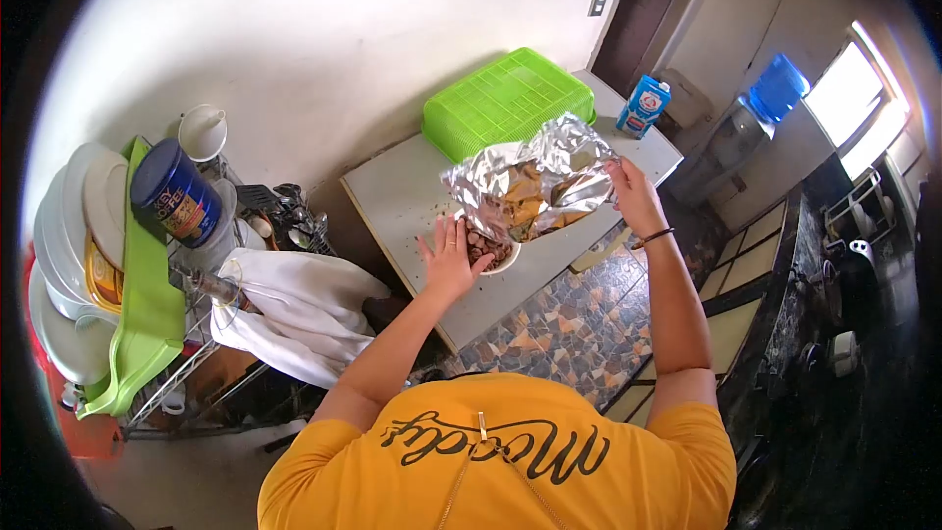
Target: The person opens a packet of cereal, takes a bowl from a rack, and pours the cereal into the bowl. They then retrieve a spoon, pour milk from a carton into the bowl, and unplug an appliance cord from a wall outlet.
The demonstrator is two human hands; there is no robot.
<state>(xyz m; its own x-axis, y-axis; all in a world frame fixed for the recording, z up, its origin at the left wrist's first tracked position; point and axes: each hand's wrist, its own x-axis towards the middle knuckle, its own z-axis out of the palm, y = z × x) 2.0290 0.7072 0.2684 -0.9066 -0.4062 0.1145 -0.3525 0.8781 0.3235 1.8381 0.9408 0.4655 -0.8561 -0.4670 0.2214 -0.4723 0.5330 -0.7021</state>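
A white bowl (514, 256) of brown pieces (498, 249) sits on a gray table (385, 198). The left hand (450, 260) spreads over its left side; the right hand (632, 198) pinches crumpled foil (493, 165) at the right. Held by one edge, it could sag or tear, knocking pieces out.

the left hand (448, 257) and the crumpled foil (581, 150) cover most of the white bowl (509, 263), so only part of its rim shows; how deep the fingertips reach among the brown pieces (491, 247) cannot be told, nor what those pieces are. some fingers of the right hand (631, 194) are lost behind the foil's edge, which also hides part of the green basket's (510, 98) lower side. the small print on the carton (645, 106) is unreadable. the utensils (289, 219) blur together. the yellow shirt (491, 476) is cut off by the bottom edge.
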